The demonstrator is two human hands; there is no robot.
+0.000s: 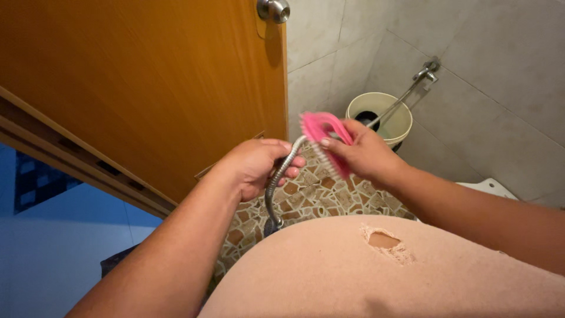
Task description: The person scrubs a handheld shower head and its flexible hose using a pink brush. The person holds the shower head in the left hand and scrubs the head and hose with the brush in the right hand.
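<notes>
Closest to us, our own front fills the bottom of the view in a peach shirt (pixel 376 277) with a small torn hole in it, and both forearms reach out over it. Our left hand (pixel 256 168) is curled shut around a flexible metal hose (pixel 276 188) — fingers wrapped over the top, thumb side hidden — and the hose bends down from the fist toward the pebble-patterned floor (pixel 306 197). We cannot tell what sits at the hose's lower end; it is dark and partly hidden by the shirt.

Just beyond, our right hand (pixel 362 156) pinches a pink scrub brush (pixel 325 134) by its looped handle, fingers closed on it, bristles facing down and toward the hose. Brush and hose meet, or nearly meet, right between the hands.

To do this well, we judge that a firm hold on the hose near the brushed spot matters — a slack hose would swing away from the bristles. Short strokes along the ridges, with the left hand turning the hose a little at a time, should reach all round.

Farther off stand a cream bucket (pixel 382 121) in the corner, a wall tap (pixel 428 70) above it on grey tiles, and to the left an orange-brown door (pixel 147 82) with a round metal knob (pixel 273 9).
</notes>
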